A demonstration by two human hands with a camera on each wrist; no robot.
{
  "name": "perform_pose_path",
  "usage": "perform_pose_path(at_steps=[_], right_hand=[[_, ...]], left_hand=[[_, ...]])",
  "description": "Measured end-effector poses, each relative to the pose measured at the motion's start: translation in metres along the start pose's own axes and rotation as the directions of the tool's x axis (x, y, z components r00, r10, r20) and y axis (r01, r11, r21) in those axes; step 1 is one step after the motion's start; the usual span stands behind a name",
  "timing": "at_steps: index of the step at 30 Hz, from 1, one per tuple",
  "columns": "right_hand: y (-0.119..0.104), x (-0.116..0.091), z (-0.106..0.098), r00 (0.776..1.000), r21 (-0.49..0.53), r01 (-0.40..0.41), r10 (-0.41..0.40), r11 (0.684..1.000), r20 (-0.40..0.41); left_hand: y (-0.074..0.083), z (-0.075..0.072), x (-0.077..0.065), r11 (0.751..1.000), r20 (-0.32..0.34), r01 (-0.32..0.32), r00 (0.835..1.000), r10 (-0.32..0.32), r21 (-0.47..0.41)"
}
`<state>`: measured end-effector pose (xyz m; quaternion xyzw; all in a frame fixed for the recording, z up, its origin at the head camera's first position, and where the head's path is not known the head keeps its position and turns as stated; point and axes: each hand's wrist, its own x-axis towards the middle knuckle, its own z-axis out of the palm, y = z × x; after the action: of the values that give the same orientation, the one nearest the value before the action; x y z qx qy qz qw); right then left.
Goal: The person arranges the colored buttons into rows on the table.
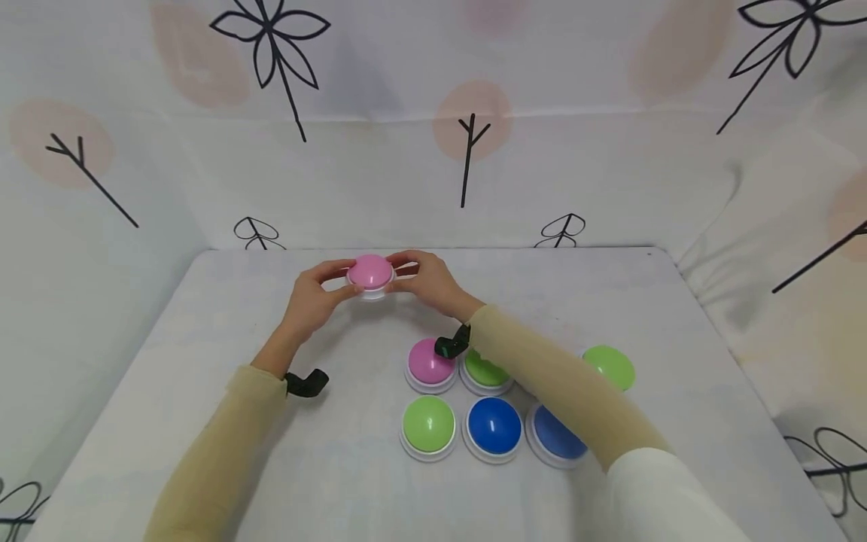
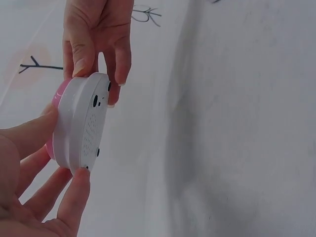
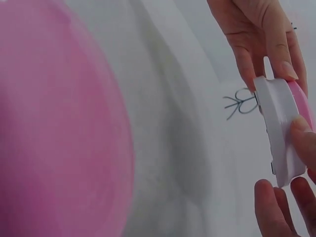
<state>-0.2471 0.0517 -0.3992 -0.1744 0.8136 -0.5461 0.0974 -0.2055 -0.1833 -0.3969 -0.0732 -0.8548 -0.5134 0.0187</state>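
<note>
Both hands hold up a pink push button [image 1: 371, 271] with a white base, near the table's far edge. My left hand [image 1: 306, 305] pinches its left side between thumb and fingers. From the right, the right hand [image 1: 433, 283] grips the opposite side the same way. In the left wrist view the button [image 2: 79, 123] is tilted, so its white underside shows, with small speaker holes and dark round spots. A second pink button [image 3: 59, 128] fills the left of the right wrist view, close to the camera.
Below the right forearm stand the second pink button, a green button [image 1: 484, 371], another green one [image 1: 429, 424] and a blue one [image 1: 494, 426]. The right sleeve partly covers another blue button [image 1: 557, 435] and a green one [image 1: 611, 367]. Patterned cloth [image 1: 379, 181] rises behind the white table [image 1: 325, 467].
</note>
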Motion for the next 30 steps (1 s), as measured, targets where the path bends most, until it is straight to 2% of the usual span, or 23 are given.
perform_pose_path(at_steps=[12, 22, 30], right_hand=[[0.007, -0.039, -0.032, 0.999, -0.007, -0.037, 0.037, 0.999, -0.004], [0.009, -0.068, -0.054, 0.999, 0.029, -0.041, 0.041, 0.999, -0.003], [0.016, -0.095, -0.075, 0.998, -0.016, -0.062, 0.062, 0.998, -0.011]], left_hand=[[0.023, 0.036, -0.011, 1.0, 0.031, -0.028, 0.999, 0.028, -0.01], [0.038, 0.059, -0.017, 0.998, 0.072, -0.04, 0.996, 0.043, -0.041], [0.048, 0.082, -0.021, 0.991, 0.115, -0.111, 0.986, 0.119, -0.071]])
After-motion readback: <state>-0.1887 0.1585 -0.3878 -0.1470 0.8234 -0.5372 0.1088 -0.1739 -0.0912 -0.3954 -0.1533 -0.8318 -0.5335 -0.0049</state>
